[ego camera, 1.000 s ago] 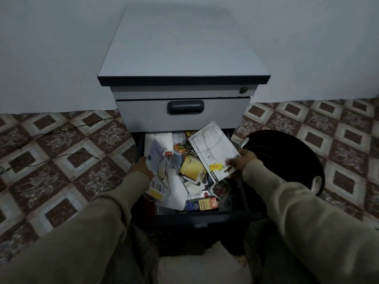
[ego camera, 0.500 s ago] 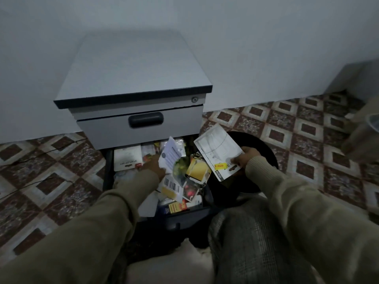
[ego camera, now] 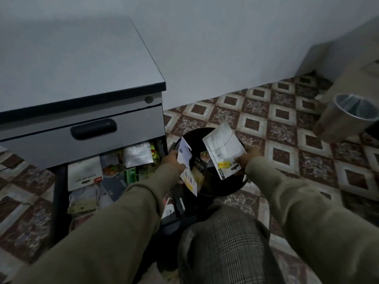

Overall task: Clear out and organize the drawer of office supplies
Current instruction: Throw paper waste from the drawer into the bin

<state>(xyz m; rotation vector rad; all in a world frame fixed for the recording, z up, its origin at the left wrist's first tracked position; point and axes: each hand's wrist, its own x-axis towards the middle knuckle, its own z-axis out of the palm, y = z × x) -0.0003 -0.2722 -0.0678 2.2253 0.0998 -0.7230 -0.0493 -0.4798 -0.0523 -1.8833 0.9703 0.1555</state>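
Two packs are held over the black bin (ego camera: pixel 217 189), which stands on the tiled floor (ego camera: pixel 287 128) just right of the open drawer (ego camera: pixel 114 181). The left pack (ego camera: pixel 185 162), white with a barcode and a yellow patch at its near end, is gripped at its left edge by the left hand (ego camera: pixel 171 161), fingers curled round it. The right pack (ego camera: pixel 224 149), a larger white card with a yellow sticker, is pinched at its near right corner by the right hand (ego camera: pixel 245 158). Left of the bin, the drawer is seen crowded with packets and cards beneath the shut upper drawer (ego camera: pixel 82 136) of the grey cabinet (ego camera: pixel 71 62). Far right of the bin, a metal can (ego camera: pixel 346 115) stands by the wall.
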